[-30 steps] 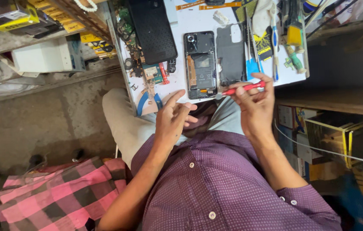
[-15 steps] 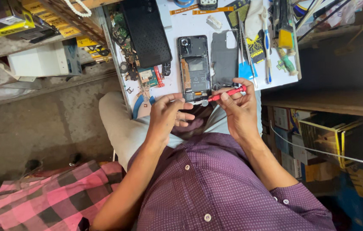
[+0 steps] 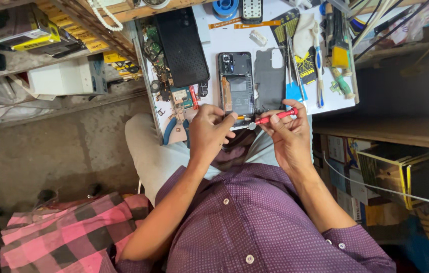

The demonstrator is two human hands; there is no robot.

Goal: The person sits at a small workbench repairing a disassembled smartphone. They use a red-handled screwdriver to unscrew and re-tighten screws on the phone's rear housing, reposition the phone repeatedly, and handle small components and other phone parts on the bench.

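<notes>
Head view: your right hand [image 3: 287, 134] grips the red screwdriver [image 3: 271, 118], your left hand [image 3: 209, 132] pinches the open phone [image 3: 236, 86] at the desk's [image 3: 234, 38] near edge. A slip could gouge its board.

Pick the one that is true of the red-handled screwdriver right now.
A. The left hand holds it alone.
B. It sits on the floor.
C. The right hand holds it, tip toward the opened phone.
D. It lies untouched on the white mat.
C: the right hand grips the red-handled screwdriver, its tip at the near end of the opened phone, which the left hand steadies.
</notes>
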